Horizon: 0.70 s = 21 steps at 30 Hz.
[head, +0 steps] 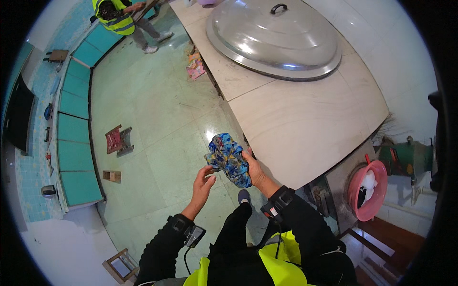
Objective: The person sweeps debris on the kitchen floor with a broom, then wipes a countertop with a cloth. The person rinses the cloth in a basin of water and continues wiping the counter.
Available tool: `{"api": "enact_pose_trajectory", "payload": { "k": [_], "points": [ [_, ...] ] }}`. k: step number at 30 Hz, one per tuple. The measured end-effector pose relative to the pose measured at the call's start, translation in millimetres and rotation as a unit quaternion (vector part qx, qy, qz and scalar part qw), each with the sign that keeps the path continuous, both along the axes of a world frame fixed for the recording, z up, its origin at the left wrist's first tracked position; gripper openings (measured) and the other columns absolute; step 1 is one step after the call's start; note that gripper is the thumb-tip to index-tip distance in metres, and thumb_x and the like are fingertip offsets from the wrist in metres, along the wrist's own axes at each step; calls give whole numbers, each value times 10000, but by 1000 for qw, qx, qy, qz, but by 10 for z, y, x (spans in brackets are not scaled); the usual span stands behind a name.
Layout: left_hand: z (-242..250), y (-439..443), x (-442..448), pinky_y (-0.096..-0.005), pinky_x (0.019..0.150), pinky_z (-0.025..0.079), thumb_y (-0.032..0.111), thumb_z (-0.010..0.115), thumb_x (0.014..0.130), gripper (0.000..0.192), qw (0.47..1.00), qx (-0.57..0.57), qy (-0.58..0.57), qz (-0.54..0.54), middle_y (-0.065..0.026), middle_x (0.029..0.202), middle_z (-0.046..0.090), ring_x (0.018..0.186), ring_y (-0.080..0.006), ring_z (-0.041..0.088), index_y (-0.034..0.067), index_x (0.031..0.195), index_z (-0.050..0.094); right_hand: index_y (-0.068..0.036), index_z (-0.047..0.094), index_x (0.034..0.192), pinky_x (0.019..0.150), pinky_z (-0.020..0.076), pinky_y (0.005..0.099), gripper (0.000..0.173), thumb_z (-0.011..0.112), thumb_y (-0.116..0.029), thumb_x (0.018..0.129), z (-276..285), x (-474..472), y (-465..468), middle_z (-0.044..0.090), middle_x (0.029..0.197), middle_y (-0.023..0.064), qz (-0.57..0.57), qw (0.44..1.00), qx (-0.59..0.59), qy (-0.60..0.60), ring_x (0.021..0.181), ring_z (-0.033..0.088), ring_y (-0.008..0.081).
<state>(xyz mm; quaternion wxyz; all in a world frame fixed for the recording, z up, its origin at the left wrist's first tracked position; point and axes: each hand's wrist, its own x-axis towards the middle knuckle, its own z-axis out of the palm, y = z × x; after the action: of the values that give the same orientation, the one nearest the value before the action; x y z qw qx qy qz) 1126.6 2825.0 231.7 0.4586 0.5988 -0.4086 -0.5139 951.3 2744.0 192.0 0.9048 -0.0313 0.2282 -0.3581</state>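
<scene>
A bunched-up cloth [230, 159], patterned in blue, yellow and dark tones, hangs over the floor beside the counter corner. My right hand [256, 171] grips it along its right side, the thumb at the upper edge and the other fingers mostly hidden. Just at the cloth's lower left is my left hand [203, 184], fingers curled and thumb apart, with nothing seen in its grasp. Whether its fingertips touch the cloth I cannot tell. To the right is the pale tiled counter [300, 121], with a large domed metal lid [272, 35] on its far part.
A pink basin [380, 203] holding white and dark items stands below right, near a green machine [406, 157]. A folding stool [118, 140] and small wooden box [112, 176] are on the floor at left, before teal cabinets [77, 150]. A person in a hi-vis vest [118, 25] stands far off.
</scene>
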Motion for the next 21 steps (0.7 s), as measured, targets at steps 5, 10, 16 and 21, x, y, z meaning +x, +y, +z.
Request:
{"api": "enact_pose_trajectory", "payload": {
  "k": [5, 10, 16, 21],
  "points": [
    [-11, -365, -359, -260, 760, 405, 153, 579, 810, 284, 997, 71, -10, -1, -56, 923, 523, 856, -142, 497, 19, 1032, 465, -16, 533, 1038, 727, 489, 309, 365, 414, -311, 859, 71, -115, 85, 596, 974, 83, -18, 997, 1, 74, 828, 589, 169],
    [47, -428, -497, -248, 632, 434, 132, 546, 820, 95, 982, 143, 120, 20, 13, 733, 486, 682, -97, 483, 93, 785, 467, -41, 534, 1009, 703, 462, 273, 265, 505, -236, 831, 90, -256, 131, 577, 907, 44, -9, 990, -86, 114, 797, 548, 123],
    [411, -787, -545, -216, 635, 410, 106, 543, 836, 109, 971, 22, 237, -18, 36, 753, 481, 675, -73, 474, 109, 861, 436, 23, 513, 1040, 768, 427, 279, 354, 578, -200, 772, 159, -935, -111, 559, 930, 48, -73, 943, -146, 290, 828, 520, 124],
    [822, -1204, -821, -176, 589, 360, 110, 519, 845, 103, 984, -14, 164, -71, 42, 739, 428, 642, -43, 408, 102, 851, 417, 28, 570, 937, 715, 431, 269, 332, 681, -191, 714, 314, -1589, -276, 581, 827, 40, -76, 913, -214, 339, 770, 534, 109]
  ]
}}
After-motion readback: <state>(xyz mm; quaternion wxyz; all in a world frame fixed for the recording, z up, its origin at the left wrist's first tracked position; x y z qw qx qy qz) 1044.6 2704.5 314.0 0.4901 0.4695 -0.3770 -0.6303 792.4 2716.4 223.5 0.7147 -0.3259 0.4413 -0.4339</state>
